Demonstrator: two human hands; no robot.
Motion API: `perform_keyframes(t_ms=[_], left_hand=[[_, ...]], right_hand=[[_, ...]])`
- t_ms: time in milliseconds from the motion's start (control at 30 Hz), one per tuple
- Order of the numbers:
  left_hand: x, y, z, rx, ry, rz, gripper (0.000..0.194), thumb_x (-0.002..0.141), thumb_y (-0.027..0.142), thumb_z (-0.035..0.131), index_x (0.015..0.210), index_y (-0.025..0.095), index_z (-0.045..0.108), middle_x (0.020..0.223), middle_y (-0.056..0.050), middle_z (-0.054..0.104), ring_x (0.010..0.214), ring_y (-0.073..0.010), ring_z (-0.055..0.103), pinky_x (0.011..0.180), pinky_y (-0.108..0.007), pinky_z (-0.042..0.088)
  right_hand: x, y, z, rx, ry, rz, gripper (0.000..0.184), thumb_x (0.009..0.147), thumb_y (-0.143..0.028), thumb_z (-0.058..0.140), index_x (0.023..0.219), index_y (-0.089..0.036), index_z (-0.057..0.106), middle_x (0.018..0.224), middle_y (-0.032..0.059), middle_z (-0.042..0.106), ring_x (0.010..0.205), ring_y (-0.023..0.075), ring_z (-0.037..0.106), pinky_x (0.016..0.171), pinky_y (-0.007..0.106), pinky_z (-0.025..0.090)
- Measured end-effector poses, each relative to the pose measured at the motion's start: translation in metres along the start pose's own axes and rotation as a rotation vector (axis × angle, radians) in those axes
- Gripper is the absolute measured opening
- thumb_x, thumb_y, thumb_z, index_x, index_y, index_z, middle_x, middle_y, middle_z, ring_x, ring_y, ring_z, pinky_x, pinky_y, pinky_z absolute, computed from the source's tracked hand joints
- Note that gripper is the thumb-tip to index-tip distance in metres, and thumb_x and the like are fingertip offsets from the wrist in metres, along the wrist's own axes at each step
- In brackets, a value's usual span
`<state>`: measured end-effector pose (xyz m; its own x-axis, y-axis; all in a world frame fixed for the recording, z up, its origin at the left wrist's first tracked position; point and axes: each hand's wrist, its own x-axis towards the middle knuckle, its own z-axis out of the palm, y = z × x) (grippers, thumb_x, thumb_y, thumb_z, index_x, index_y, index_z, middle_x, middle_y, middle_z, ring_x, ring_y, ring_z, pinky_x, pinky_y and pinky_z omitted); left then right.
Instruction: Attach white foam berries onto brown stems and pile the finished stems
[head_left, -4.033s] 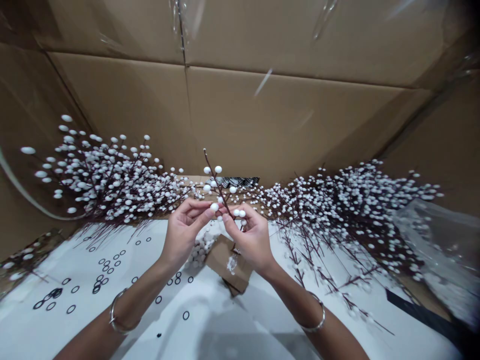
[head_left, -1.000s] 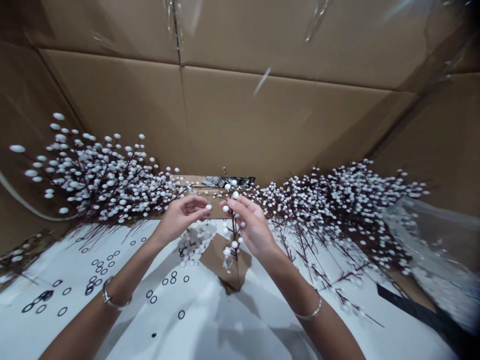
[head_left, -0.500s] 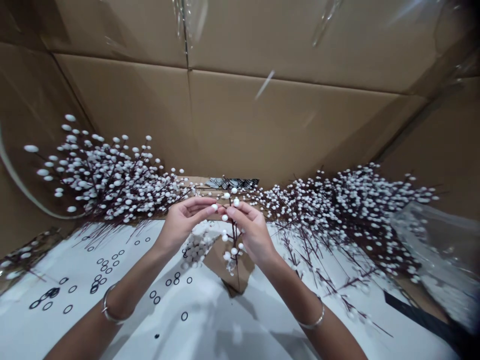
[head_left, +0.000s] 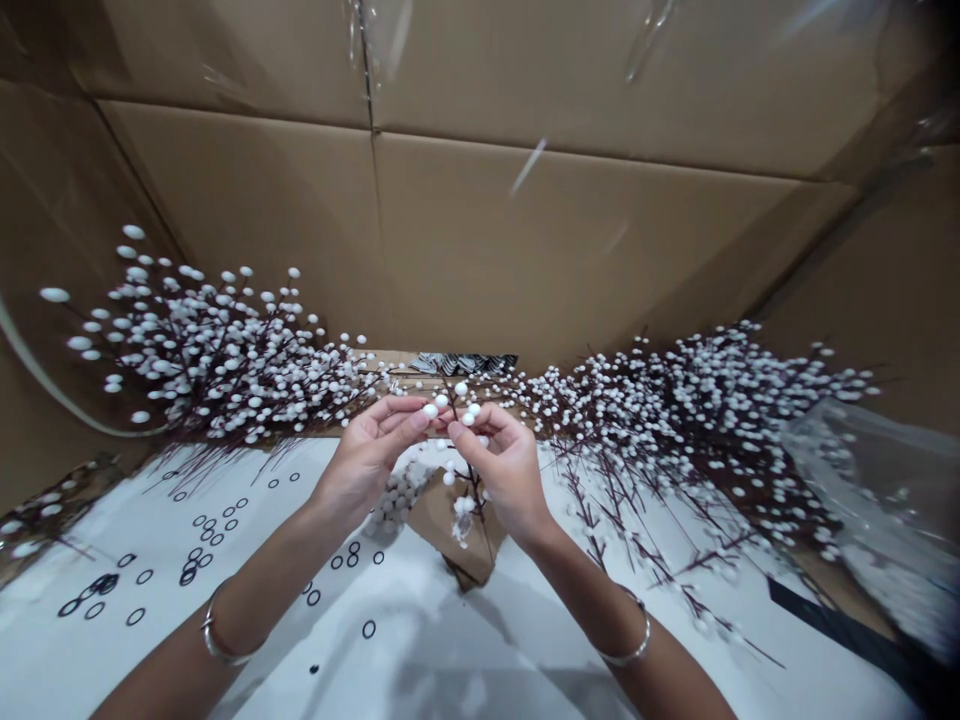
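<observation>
Both hands meet at an artificial berry stem (head_left: 474, 480), dark brown with white round berries, held above the white tabletop. My left hand (head_left: 367, 450) pinches at a white berry near the top of the stem, thumb and forefinger together. On the other side, my right hand (head_left: 502, 460) grips the upper stem between thumb and fingers. The lower stem hangs tilted over a brown cardboard piece (head_left: 461, 525). A small pile of loose white berries (head_left: 397, 500) lies beside the cardboard, partly behind my left wrist.
Bunches of white berry stems lie at the left (head_left: 232, 360) and right (head_left: 675, 420). Black rings (head_left: 202, 545) are scattered on the white tabletop (head_left: 262, 590). Cardboard walls (head_left: 562, 240) rise at the back. A clear plastic bag (head_left: 877, 490) sits at the far right.
The stem has tilted, its top leaning left and its lower end shifting slightly right. My hands have drawn a little closer together at its top.
</observation>
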<state>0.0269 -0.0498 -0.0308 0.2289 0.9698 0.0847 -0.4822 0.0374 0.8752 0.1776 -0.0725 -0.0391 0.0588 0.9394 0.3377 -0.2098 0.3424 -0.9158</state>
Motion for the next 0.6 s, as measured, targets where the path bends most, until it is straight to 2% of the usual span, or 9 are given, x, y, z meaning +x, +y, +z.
perform_keyframes(t_ms=[167,400,600], left_hand=[[-0.0005,-0.0023,-0.0004,0.044,0.016,0.012,0.026,0.072,0.024,0.082,0.091,0.016,0.066,0.096,-0.005,0.075,0.092,-0.0174,0.071,0.090,-0.029,0.054],[-0.0036,0.0000,0.0043,0.018,0.027,0.013,0.026,0.071,0.022,0.083,0.088,0.015,0.066,0.093,-0.004,0.076,0.088,-0.0150,0.072,0.088,-0.025,0.055],[-0.0066,-0.0086,0.0068,0.057,0.060,0.145,0.024,0.072,0.021,0.083,0.089,0.015,0.066,0.095,-0.004,0.075,0.087,-0.0143,0.072,0.087,-0.025,0.056]], right_hand=[[-0.0003,-0.0007,0.0015,-0.025,0.002,0.000,0.022,0.080,-0.035,0.071,0.076,-0.019,0.057,0.086,0.0031,0.065,0.081,0.0157,0.060,0.079,0.031,0.049],[-0.0004,-0.0018,0.0019,-0.068,0.031,-0.010,0.020,0.080,-0.031,0.071,0.074,-0.018,0.056,0.084,0.0025,0.064,0.079,0.0152,0.060,0.076,0.030,0.048],[-0.0037,-0.0048,0.0038,-0.134,0.089,-0.061,0.018,0.079,-0.029,0.069,0.074,-0.019,0.056,0.084,0.0025,0.066,0.082,0.0162,0.062,0.078,0.031,0.049]])
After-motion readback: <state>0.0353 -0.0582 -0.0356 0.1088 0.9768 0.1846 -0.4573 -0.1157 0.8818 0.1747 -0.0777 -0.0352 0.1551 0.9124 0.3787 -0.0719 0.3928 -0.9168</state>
